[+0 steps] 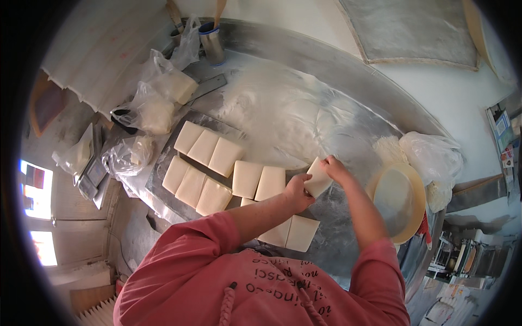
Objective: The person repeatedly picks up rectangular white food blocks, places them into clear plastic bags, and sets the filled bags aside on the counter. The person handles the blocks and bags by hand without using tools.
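Between my two hands is a pale rectangular block of dough sheets (319,181), tilted a little above the metal worktop (338,220). My left hand (299,192) grips its left and lower edge. The fingers of my right hand (335,168) hold its upper right corner. To the left, similar dough blocks (227,157) lie side by side in rows. A nearer row of blocks (212,195) sits below them, and another pair (259,181) lies beside my left hand. More blocks (301,232) lie close to my body, partly hidden by my left forearm.
White flour (265,98) covers the back of the worktop. A round yellow-rimmed vessel (419,199) stands at the right, near a clear plastic bag (434,157). Bagged dough blocks (155,116) and a scale (94,175) are on the left. A steel canister (213,47) stands at the back.
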`<state>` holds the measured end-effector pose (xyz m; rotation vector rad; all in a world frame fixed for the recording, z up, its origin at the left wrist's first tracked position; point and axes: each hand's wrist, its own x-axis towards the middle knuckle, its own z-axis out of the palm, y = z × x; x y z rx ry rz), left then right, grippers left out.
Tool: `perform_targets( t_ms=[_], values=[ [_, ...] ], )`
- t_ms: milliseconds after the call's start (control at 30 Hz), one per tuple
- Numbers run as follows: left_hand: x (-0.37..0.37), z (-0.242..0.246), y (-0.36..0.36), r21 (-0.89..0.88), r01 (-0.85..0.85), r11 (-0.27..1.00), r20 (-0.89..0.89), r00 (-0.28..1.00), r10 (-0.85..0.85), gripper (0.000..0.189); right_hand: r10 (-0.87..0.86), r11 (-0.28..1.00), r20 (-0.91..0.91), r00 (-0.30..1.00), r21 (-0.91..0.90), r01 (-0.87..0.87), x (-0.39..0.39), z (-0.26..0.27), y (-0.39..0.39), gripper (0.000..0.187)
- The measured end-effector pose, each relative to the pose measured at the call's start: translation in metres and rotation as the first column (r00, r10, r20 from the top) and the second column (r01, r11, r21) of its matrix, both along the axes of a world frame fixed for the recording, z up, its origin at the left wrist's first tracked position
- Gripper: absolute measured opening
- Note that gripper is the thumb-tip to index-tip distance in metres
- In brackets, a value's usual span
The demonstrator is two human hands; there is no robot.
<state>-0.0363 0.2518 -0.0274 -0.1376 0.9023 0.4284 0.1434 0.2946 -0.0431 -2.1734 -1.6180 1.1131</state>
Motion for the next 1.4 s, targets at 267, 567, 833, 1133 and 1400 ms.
perform_targets(
  t_ms=[267,567,833,1133,1400],
  values=[
    [0.006,0.031,0.034,-0.109,-0.067,0.992,0.010,0.998,0.069,0.057,0.077,0.988,0.226,0.971,-0.147,-0.044,-0.020,0.060,0.014,0.069],
    [0.002,0.032,0.085,0.118,-0.076,0.990,0.058,0.996,0.069,0.069,-0.127,0.981,0.260,0.957,0.173,0.083,-0.044,0.090,0.034,0.044],
    [0.020,0.044,0.087,0.190,-0.255,0.948,-0.057,0.961,0.270,0.065,-0.229,0.951,0.163,0.960,0.248,0.184,-0.059,0.094,0.033,0.044],
    [0.016,0.008,0.087,0.692,-0.104,0.714,0.030,0.993,0.116,0.059,-0.407,0.863,-0.487,0.773,0.072,0.500,-0.058,0.119,0.029,0.052],
    [-0.027,0.060,0.126,0.551,0.288,0.784,0.297,0.809,-0.506,0.091,0.072,0.935,-0.168,0.983,0.355,-0.007,-0.051,0.184,0.018,0.043]
  ],
)
